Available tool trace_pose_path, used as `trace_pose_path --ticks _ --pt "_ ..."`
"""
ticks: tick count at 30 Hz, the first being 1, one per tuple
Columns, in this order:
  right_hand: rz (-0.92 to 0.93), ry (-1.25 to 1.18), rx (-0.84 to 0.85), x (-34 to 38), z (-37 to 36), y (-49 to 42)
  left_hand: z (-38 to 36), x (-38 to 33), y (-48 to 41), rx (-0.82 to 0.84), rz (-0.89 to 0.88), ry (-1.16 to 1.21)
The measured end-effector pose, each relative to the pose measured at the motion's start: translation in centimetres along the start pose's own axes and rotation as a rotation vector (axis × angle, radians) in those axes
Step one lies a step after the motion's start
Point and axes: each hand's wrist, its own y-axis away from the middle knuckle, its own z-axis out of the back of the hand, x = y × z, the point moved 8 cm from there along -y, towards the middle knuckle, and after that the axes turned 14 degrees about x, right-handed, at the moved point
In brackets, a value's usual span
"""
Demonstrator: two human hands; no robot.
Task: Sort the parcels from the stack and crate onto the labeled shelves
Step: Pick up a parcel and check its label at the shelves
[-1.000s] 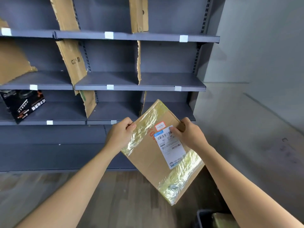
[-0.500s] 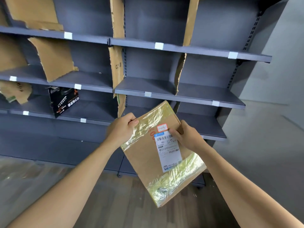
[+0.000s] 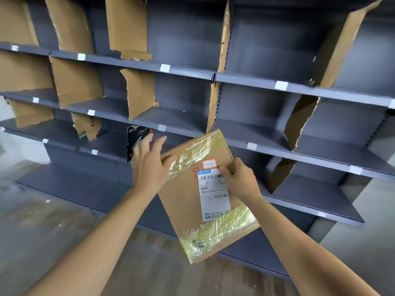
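Clearly held off any surface, the parcel (image 3: pixel 186 201) hangs tilted in front of the dark metal shelving (image 3: pixel 256 133), and its upper end overlaps the front edge of one of the middle shelves in the head view. It is a flat brown cardboard packet with shiny yellowish tape across its top and bottom ends, a white shipping label (image 3: pixel 213 195) on its face and a small red-bordered sticker (image 3: pixel 209 164) just above that.

The right hand (image 3: pixel 240 181) grips the parcel's right edge, fingers curled round it and thumb on the top of the label. The left hand (image 3: pixel 148 167) is spread, with straight fingers rising past the parcel's upper left corner and only its thumb touching the taped end.

Torn cardboard dividers (image 3: pixel 140 92) split the shelves into bays. Small white tags (image 3: pixel 281 85) sit on the front edges. A black box (image 3: pixel 134 137) stands on a lower shelf, partly hidden behind the left hand. Below is a wooden floor (image 3: pixel 149 263).
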Motion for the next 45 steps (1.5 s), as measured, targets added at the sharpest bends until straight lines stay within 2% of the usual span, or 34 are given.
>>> trace_pose_path --ticks 2,5,7,12,17,27,35,45 --pt "0.016 -0.036 -0.017 2.0 -1.2 -1.8 0.8 3.4 0.0 0.008 0.134 0.136" --pt "0.039 -0.120 -0.010 4.9 -3.1 -4.8 0.6 8.8 -0.4 0.110 0.340 0.477" --pt "0.065 -0.159 -0.008 7.1 -4.5 -6.8 0.3 11.4 -1.2 0.205 0.385 0.548" --pt "0.118 -0.229 0.053 12.2 -9.0 -12.5 2.6 15.8 -4.6 0.172 0.297 0.584" --pt "0.165 -0.269 0.134 16.9 -14.6 -19.1 5.8 22.8 -8.9 0.075 0.378 0.499" --pt "0.221 -0.177 0.272 26.6 -24.2 -30.0 11.1 34.3 -16.4 -0.040 0.531 0.428" --pt "0.162 -0.136 0.245 30.3 -29.1 -34.6 11.7 41.5 -20.8 0.007 0.518 0.518" --pt "0.028 -0.109 0.125 37.1 -35.4 -36.2 15.5 51.7 -26.4 0.222 0.408 0.609"
